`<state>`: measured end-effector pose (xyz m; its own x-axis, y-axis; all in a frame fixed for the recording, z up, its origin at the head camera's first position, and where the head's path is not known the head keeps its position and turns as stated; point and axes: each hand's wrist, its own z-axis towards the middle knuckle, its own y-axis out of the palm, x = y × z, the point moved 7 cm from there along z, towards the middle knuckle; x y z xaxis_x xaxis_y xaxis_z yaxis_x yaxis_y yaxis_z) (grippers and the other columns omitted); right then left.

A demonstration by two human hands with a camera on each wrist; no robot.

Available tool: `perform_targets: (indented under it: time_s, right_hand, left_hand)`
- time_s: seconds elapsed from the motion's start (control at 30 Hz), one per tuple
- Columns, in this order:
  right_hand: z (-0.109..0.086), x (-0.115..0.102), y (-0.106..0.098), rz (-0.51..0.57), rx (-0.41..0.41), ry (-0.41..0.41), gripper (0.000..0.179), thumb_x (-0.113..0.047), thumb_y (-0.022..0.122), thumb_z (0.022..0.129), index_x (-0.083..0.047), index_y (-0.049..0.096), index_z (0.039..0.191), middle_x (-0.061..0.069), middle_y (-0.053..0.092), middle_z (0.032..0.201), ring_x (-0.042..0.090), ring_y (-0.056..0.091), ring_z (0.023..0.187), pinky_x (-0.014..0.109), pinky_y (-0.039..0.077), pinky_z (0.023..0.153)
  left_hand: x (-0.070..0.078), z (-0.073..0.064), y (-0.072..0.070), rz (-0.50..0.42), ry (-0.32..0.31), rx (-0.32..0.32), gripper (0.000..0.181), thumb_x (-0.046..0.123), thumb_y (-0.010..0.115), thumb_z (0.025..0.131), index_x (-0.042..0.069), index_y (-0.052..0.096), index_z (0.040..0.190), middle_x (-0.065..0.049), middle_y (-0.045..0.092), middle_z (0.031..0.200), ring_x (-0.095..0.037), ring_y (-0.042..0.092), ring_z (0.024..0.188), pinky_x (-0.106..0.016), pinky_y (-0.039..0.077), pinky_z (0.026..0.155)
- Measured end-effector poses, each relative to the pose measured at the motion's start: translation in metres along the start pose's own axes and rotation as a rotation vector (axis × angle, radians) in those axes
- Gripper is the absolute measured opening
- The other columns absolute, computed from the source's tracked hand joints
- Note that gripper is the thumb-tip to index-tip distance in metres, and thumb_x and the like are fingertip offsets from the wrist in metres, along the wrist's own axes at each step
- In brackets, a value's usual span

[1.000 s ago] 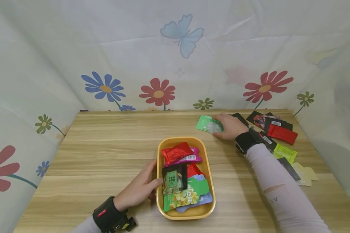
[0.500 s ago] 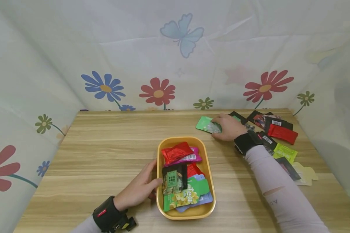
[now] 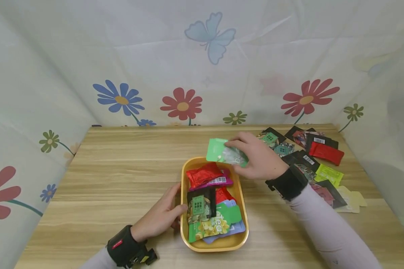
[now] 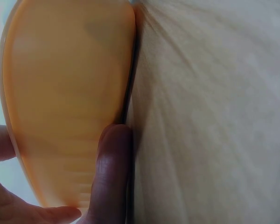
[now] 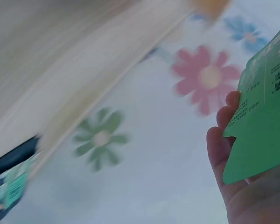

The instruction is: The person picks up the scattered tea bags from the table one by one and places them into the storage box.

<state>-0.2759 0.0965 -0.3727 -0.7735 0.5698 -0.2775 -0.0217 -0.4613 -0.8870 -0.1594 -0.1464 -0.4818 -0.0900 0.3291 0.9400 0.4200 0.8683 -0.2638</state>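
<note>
My right hand (image 3: 257, 157) pinches a green tea sachet (image 3: 217, 150) by its edge, above the far right corner of the yellow plastic tray (image 3: 245, 209). The sachet's printed green back shows close up in the right wrist view. My left hand (image 3: 159, 216) holds the tray's left side, with the thumb at the rim and the fingers along the outer wall (image 4: 70, 84). Inside the tray lie a red packet (image 3: 203, 175), a magenta packet (image 3: 223, 178), a black sachet (image 3: 202, 203), a green tea sachet (image 3: 219, 223) and a pale blue sachet (image 3: 237, 228), partly overlapping.
On the right of the wooden table (image 3: 121, 164) lie several black sachets (image 3: 269, 136), a red packet (image 3: 326, 153), a yellow-green packet (image 3: 328, 175) and a pale yellow sachet (image 3: 351, 200). A flower-printed cloth (image 3: 148, 45) stands around the back and sides.
My right hand has lifted the green tea sachet off the table and carried it left and nearer, to the tray. Black sachets beneath that hand are uncovered. My left hand stays in place.
</note>
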Motion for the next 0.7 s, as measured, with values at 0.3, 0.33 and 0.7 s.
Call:
perform_targets:
  time_s: [0.3,0.33,0.7]
  right_hand:
    - [-0.014,-0.072,-0.001,0.070,-0.038,-0.164,0.061,-0.039,0.073,0.077,-0.014,0.063,0.132,-0.001,0.053,0.128,0.011,0.047,0.111,0.030,0.046,0.091]
    - [-0.015,-0.078,-0.001,0.077,-0.049,-0.170,0.061,-0.039,0.073,0.077,-0.014,0.063,0.132,-0.001,0.053,0.129,0.010,0.047,0.112,0.030,0.047,0.091]
    - [-0.038,-0.092,0.019,0.040,-0.230,-0.105,0.106,-0.071,0.067,0.074,-0.027,0.025,0.161,0.000,0.018,0.165,0.024,0.023,0.148,0.050,0.033,0.113]
  left_hand:
    - [-0.003,0.002,-0.002,-0.009,0.011,-0.008,0.066,0.025,0.054,0.098,0.030,0.025,0.158,-0.015,0.031,0.148,-0.027,0.065,0.088,-0.043,0.058,0.053]
    - [-0.003,0.002,-0.002,-0.016,0.012,-0.012,0.066,0.024,0.054,0.098,0.030,0.025,0.157,-0.015,0.031,0.148,-0.027,0.065,0.089,-0.044,0.058,0.054]
    - [-0.004,0.001,0.000,-0.042,-0.007,-0.022,0.068,0.026,0.055,0.098,0.028,0.023,0.158,-0.015,0.028,0.151,-0.027,0.067,0.078,-0.044,0.058,0.054]
